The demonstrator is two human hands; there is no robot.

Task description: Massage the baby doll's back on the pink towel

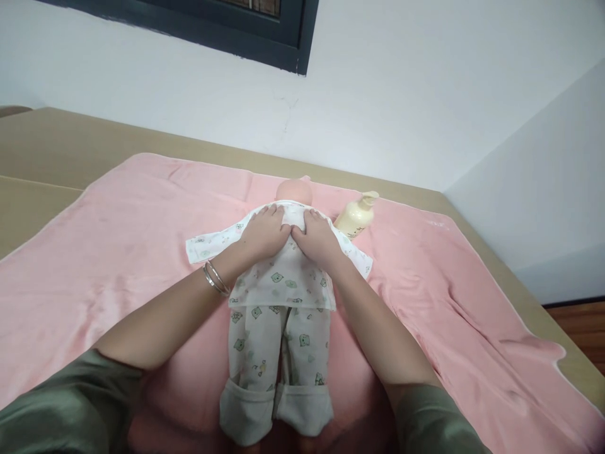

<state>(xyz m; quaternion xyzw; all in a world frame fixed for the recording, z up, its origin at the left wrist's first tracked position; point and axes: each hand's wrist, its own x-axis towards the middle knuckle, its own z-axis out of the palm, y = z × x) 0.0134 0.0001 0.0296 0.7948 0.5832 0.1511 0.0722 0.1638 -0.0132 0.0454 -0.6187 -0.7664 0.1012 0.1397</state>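
Observation:
A baby doll (293, 190) lies on a pink blanket, its head at the far end and its feet toward me. It wears a white printed top (283, 284) and matching trousers (258, 343) with turned-up cuffs. My left hand (267, 230) rests flat on the left upper part of the top, fingers stretched toward the head. On the right upper part lies my right hand (316, 238), also flat, the two thumbs nearly meeting at the middle. Neither hand grips anything. The doll's face and hands cannot be seen.
A cream pump bottle (355, 217) leans or lies on the blanket just right of the doll's shoulder. The pink blanket (132, 252) covers much of a wooden table (94, 135). Behind stands a white wall (378, 94) with a dark window frame (265, 38).

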